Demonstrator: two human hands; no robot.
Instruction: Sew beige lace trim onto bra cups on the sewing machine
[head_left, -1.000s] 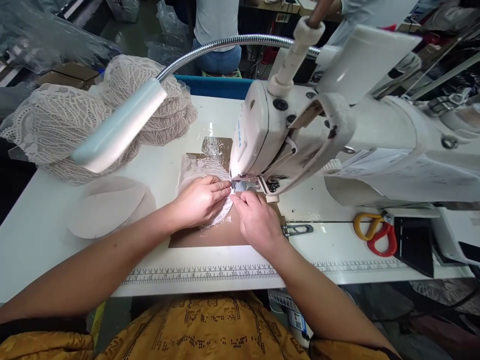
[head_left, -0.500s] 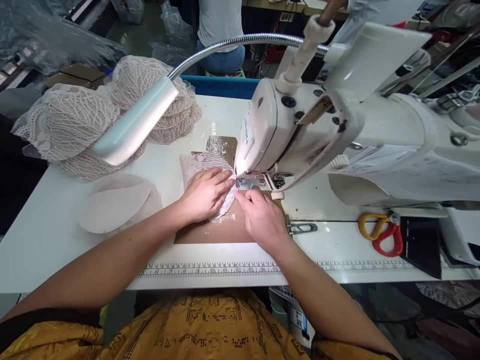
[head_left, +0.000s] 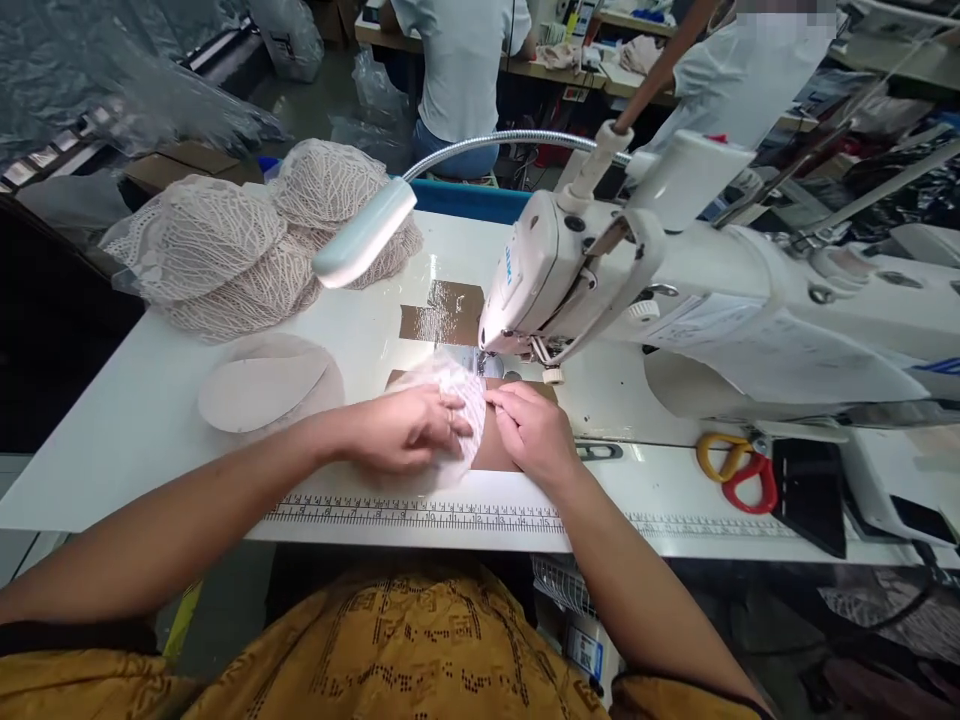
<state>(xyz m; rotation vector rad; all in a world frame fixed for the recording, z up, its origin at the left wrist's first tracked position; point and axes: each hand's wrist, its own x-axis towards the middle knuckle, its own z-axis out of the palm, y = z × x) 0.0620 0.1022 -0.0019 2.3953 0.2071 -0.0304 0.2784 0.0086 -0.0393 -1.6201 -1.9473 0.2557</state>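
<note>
A pale lace fabric piece [head_left: 471, 400] lies in front of the sewing machine [head_left: 517, 270], just on my side of the needle area. My left hand [head_left: 420, 425] rests over its left part with the fingers bent down onto the lace, slightly smeared by motion. At the right edge of the lace, my right hand [head_left: 534, 428] pinches with thumb and forefinger. Beneath both hands is a brown covering [head_left: 499, 450] on the machine bed. The fabric under my left palm is hidden.
Lace cups [head_left: 217, 240] are piled at the back left, near round pale fabric pieces [head_left: 259, 392]. A lamp [head_left: 367, 235] arches over the table. Red-and-yellow scissors [head_left: 739, 470] and a dark phone-like slab [head_left: 810, 495] lie right. A printed ruler [head_left: 427, 515] runs along the front edge.
The lace piece has come away from the needle area toward me and turned. My left hand has moved down with it, while the right stays at its edge. The camera view has shifted.
</note>
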